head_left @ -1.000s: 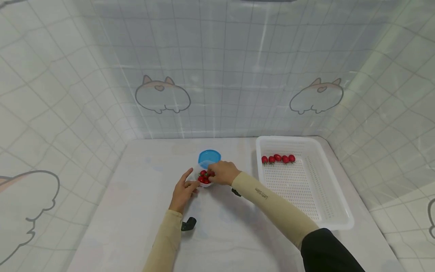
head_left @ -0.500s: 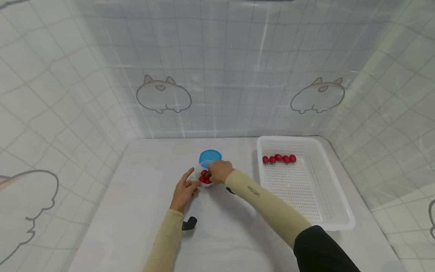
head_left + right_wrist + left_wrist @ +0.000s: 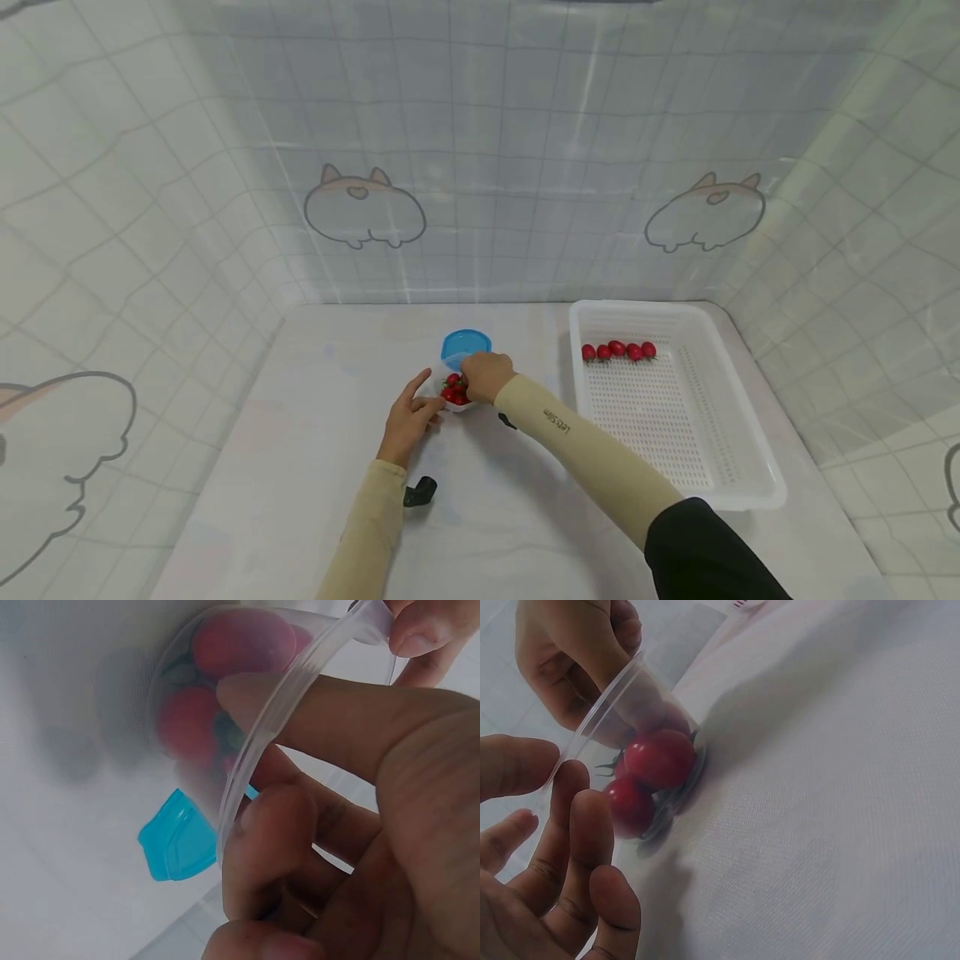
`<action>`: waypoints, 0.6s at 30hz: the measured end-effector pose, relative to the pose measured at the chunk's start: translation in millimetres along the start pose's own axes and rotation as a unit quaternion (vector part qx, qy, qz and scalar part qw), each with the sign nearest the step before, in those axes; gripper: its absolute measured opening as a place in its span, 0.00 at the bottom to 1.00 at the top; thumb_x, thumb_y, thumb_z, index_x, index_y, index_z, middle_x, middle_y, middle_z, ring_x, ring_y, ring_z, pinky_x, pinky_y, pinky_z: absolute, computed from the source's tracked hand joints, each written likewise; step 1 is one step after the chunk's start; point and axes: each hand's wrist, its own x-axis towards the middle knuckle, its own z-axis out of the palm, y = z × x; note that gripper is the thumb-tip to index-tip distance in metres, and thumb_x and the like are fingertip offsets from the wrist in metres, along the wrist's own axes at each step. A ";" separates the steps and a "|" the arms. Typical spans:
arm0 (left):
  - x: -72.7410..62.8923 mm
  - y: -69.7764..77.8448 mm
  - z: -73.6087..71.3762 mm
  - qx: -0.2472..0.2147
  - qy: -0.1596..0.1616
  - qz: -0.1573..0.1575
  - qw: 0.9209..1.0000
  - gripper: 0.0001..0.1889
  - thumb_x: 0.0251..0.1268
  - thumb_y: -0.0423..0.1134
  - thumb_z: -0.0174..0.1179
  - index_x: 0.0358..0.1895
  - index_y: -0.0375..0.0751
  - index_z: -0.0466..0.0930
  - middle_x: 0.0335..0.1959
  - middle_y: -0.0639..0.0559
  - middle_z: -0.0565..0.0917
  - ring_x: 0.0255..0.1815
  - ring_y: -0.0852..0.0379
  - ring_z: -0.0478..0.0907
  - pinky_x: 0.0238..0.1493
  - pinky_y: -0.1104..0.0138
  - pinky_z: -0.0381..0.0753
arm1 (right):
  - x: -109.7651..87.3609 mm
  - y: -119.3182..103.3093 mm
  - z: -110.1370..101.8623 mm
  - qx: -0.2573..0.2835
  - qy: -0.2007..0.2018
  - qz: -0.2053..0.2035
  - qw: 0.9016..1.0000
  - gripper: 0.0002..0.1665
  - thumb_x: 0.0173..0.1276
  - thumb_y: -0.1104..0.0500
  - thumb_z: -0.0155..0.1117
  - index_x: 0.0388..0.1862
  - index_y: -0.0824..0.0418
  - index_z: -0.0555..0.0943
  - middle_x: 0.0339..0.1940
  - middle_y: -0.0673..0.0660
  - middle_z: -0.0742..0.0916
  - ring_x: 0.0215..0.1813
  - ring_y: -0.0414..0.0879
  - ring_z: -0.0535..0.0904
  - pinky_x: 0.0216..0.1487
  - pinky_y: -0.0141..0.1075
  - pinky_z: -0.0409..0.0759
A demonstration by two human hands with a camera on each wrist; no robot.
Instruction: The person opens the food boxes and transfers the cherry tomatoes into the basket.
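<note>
A clear plastic cup (image 3: 607,705) holding several red cherry tomatoes (image 3: 660,759) with green stems stands on the white table, left of the basket. My left hand (image 3: 405,421) pinches its rim on the left side between thumb and finger. From the right, my right hand (image 3: 489,375) reaches over the rim, thumb and finger down among the fruit. In the right wrist view the thumb (image 3: 322,720) presses close to a cherry tomato (image 3: 187,724), and the other fingers curl outside the cup. A blue lid (image 3: 467,340) lies just behind the cup.
To the right stands a white perforated plastic basket (image 3: 750,433). Near its far left corner, several cherry tomatoes (image 3: 617,348) sit in a row. Pale grid-patterned curtains (image 3: 487,208) enclose the table at the back and both sides.
My right hand has sunk deeper into the cup, its wrist moving slightly left. My left hand keeps its hold on the rim, and the row in the basket is the same.
</note>
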 end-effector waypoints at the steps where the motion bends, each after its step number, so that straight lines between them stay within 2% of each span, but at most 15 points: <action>1: 0.6 -0.1 -0.3 0.000 0.000 0.001 1.000 0.34 0.70 0.41 0.64 0.77 0.55 0.65 0.38 0.48 0.88 0.37 0.45 0.83 0.39 0.61 0.77 | 0.6 0.3 0.0 0.000 0.000 0.000 1.000 0.05 0.67 0.54 0.71 0.36 0.53 0.84 0.28 0.45 0.84 0.31 0.41 0.78 0.41 0.42 0.82; 13: 4.9 2.6 -3.2 0.001 -0.004 -0.008 1.000 0.33 0.71 0.40 0.63 0.78 0.56 0.64 0.39 0.46 0.88 0.38 0.45 0.83 0.39 0.63 0.76 | 2.2 3.2 -1.4 0.014 0.007 -0.001 1.000 0.08 0.65 0.54 0.72 0.31 0.52 0.82 0.24 0.45 0.82 0.29 0.42 0.78 0.37 0.41 0.80; 18: 7.0 5.5 -5.2 0.000 -0.007 -0.007 1.000 0.34 0.71 0.40 0.64 0.78 0.55 0.64 0.40 0.45 0.88 0.39 0.42 0.82 0.39 0.63 0.76 | 0.8 4.5 -6.9 0.027 0.009 -0.005 1.000 0.05 0.65 0.54 0.72 0.33 0.52 0.85 0.26 0.44 0.84 0.30 0.42 0.78 0.37 0.42 0.80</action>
